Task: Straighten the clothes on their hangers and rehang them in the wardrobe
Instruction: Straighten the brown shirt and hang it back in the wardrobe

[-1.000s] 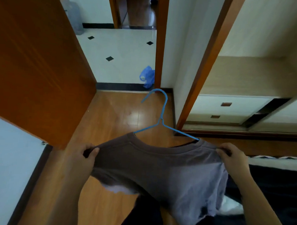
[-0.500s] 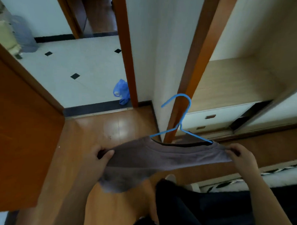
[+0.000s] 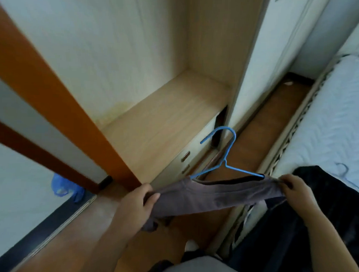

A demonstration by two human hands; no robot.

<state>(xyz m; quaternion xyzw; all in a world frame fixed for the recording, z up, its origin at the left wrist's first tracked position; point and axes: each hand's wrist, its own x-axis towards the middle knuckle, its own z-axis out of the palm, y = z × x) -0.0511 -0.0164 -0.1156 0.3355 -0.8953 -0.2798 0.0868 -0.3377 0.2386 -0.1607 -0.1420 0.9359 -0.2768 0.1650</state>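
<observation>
Left hand point(image 3: 135, 203): reaching forward, thumb and curled fingers pinching the left shoulder of the grey-brown shirt point(image 3: 209, 196).
Right hand point(image 3: 294, 190): curled fingers gripping the shirt's right shoulder, the cloth stretching between both hands.
Blue hanger point(image 3: 226, 160): sitting inside the shirt's neck, hook rising in front of the open wardrobe point(image 3: 164, 123).
Surroundings: dark garment point(image 3: 325, 202) lying on the bed point(image 3: 338, 113) beneath the right forearm; blue bag point(image 3: 65, 186) lying at left.
Surface: wooden floor point(image 3: 262, 126) running between wardrobe and bed.
</observation>
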